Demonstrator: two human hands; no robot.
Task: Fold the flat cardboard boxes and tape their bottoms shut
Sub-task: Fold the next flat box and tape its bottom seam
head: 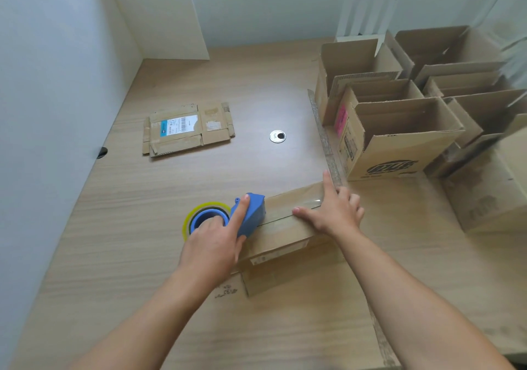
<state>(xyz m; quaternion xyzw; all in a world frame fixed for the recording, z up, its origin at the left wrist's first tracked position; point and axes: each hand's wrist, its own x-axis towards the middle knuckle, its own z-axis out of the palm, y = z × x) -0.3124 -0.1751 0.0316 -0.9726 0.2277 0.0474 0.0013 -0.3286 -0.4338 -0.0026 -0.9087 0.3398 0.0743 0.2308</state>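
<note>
Cardboard box (282, 228) centre-front on worktop (114, 255), bottom up; likely light, thin, flexes if pushed. Blue tape dispenser (251, 212) on seam, left hand (214, 241) gripping it; right hand (333, 212) flat, fingers straight, pinning flaps. Hold by stiff edges. Another flat box (185, 130) far left.
</note>
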